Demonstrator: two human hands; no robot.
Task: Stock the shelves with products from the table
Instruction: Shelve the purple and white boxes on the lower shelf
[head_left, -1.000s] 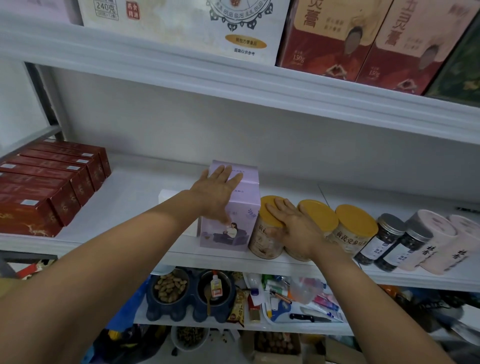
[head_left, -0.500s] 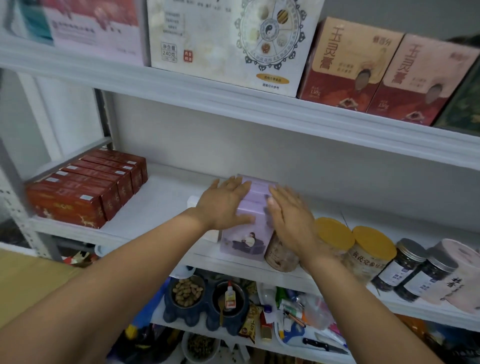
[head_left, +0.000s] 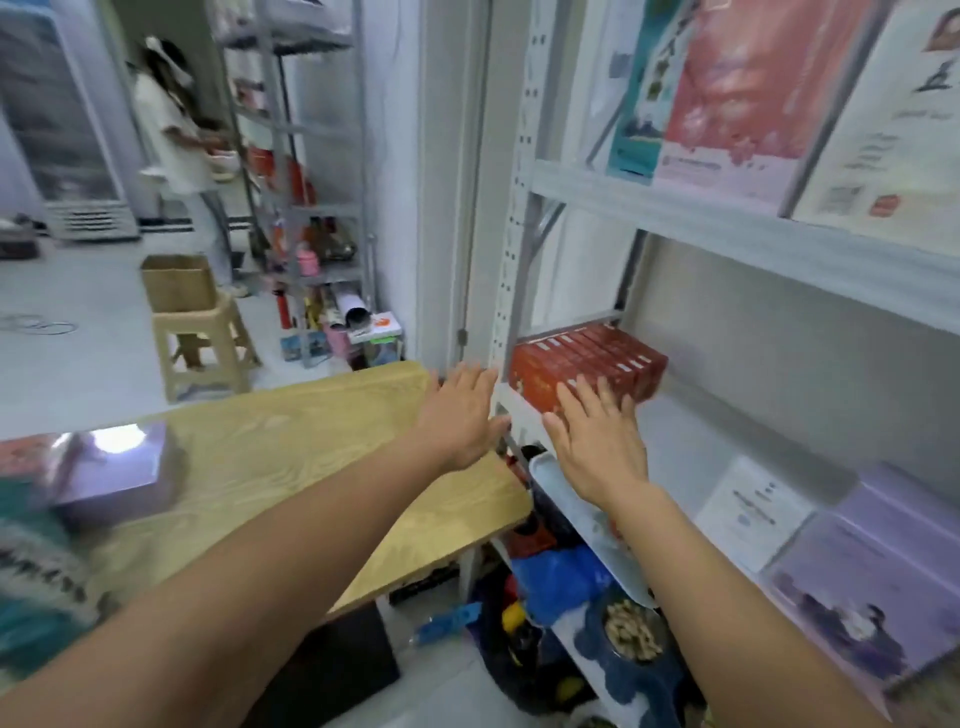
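The view is blurred by motion. My left hand (head_left: 460, 415) hovers empty with fingers spread above the far corner of the wooden table (head_left: 291, 457). My right hand (head_left: 597, 441) is also empty and spread, in front of the shelf's front edge (head_left: 524, 415), close to a row of red boxes (head_left: 587, 361). A purple box (head_left: 878, 577) stands on the shelf at the lower right, apart from both hands, with a white box (head_left: 753, 512) beside it. Another purple box (head_left: 111, 470) lies on the table at the left, among blurred products.
Large boxes (head_left: 737, 88) fill the upper shelf. Below the middle shelf lie a blue bag (head_left: 561, 577) and a bowl of nuts (head_left: 636, 631). A plastic stool (head_left: 200, 343) carrying a cardboard box stands on the floor. A person (head_left: 171, 140) works at a far rack (head_left: 311, 182).
Both hands have let go of the purple box, which stays on the shelf. The view has swung left toward the table, and both hands have moved left, open and empty.
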